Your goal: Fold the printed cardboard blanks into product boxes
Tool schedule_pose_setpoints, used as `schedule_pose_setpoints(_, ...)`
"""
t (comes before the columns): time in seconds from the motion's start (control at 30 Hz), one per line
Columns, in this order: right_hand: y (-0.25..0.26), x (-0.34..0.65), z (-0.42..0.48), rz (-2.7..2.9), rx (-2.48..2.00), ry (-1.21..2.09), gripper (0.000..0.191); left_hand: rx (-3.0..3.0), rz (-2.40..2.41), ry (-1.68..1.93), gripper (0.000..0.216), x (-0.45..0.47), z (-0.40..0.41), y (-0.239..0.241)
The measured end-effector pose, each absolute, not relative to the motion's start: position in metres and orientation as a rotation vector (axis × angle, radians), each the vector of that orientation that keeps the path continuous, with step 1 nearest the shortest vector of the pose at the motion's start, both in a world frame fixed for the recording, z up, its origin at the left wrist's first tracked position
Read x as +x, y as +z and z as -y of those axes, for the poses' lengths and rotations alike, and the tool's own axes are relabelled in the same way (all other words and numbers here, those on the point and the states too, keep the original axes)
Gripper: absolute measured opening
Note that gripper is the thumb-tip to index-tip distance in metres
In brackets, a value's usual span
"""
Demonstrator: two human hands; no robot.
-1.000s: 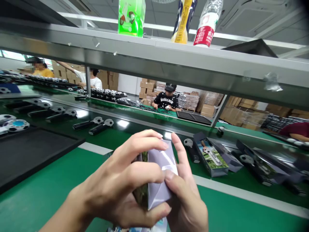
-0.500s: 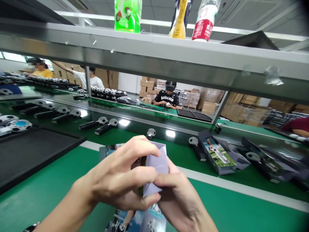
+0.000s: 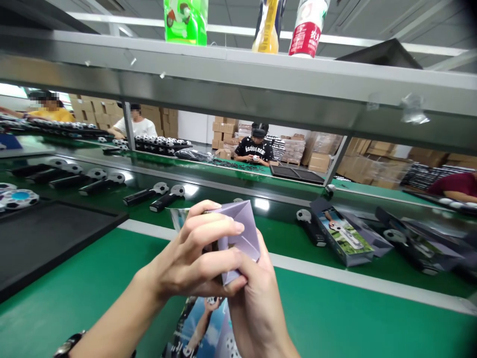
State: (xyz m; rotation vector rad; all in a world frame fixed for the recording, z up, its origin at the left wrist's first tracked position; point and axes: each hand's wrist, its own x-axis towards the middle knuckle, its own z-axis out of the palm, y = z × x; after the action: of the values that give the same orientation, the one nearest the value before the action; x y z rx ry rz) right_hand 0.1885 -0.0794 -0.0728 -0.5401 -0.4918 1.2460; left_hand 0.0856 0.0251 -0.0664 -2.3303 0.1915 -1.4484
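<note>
Both hands fold a small box end.
The left hand (image 3: 194, 258) pinches the pale flap (image 3: 240, 233) with curled fingers; the right hand (image 3: 257, 303) grips the box (image 3: 204, 328) from below.

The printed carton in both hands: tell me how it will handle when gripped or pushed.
The carton is probably light and thin: its grey flap bends under the left hand fingertips. It likely crushes if squeezed, since it looks hollow and unsealed. The glossy print near the right hand suggests it may be slightly slippery.

Glossy printed card box (image 3: 238, 233) is being seen against matt green belt cloth (image 3: 335, 318); brushed metal shelf (image 3: 261, 84) is looking dull
</note>
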Motion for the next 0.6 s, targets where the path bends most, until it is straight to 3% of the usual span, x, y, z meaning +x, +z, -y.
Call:
schedule_pose_setpoints(0.3,-0.066,0.194,0.078,0.457,-0.513,1.308,0.072,-2.360,-0.203,-1.444,0.022,0.088,-0.025,-0.060)
schedule_pose_setpoints(0.53,-0.068,0.193,0.072,0.151,-0.574,1.338,0.100,-2.358,-0.210,-1.473,0.019,0.096,-0.025,-0.070)
schedule_pose_setpoints(0.6,-0.069,0.191,0.072,0.068,-0.489,1.373,0.097,-2.342,-0.199,-1.485,0.017,0.097,-0.027,-0.071)
